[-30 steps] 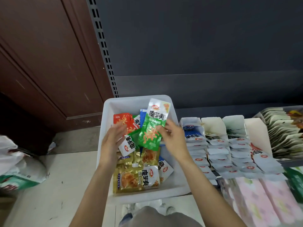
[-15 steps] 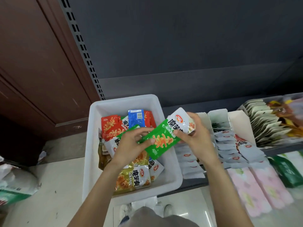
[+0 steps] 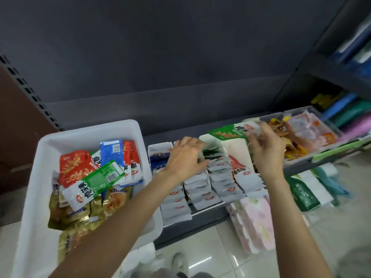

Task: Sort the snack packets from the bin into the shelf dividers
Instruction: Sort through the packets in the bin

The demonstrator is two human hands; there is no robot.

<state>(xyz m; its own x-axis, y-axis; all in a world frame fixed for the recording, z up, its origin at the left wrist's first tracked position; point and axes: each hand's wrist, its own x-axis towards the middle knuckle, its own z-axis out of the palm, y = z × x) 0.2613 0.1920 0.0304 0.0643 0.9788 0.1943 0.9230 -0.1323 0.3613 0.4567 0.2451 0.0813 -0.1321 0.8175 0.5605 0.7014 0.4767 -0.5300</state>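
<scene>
The right hand (image 3: 265, 151) pinches a green snack packet (image 3: 230, 132) by its white end, holding it in the air above the back of the shelf dividers (image 3: 212, 141), the green end pointing left and roughly level. The left hand (image 3: 186, 157) reaches across from the bin side and rests on the packets stacked in the dividers, fingers bent down into the row just left of the green-packet slot; whether it actually holds one I cannot tell. The dividers sit on the shelf (image 3: 200, 219), filled with overlapping rows of packets showing mostly white ends, with a blue-printed row nearest the bin and a red-printed row (image 3: 241, 169) at the right. The white bin (image 3: 90, 131) stands at the left end of the shelf, touching the dividers, and holds a loose heap: red packets (image 3: 74, 167) at the back left, a blue packet (image 3: 111, 152) standing behind them, another green packet (image 3: 98, 180) lying diagonally on top, and gold packets (image 3: 80, 211) toward the front. Farther right along the shelf, a grey tray (image 3: 313, 155) holds orange and pink packets, just beyond the right hand.
</scene>
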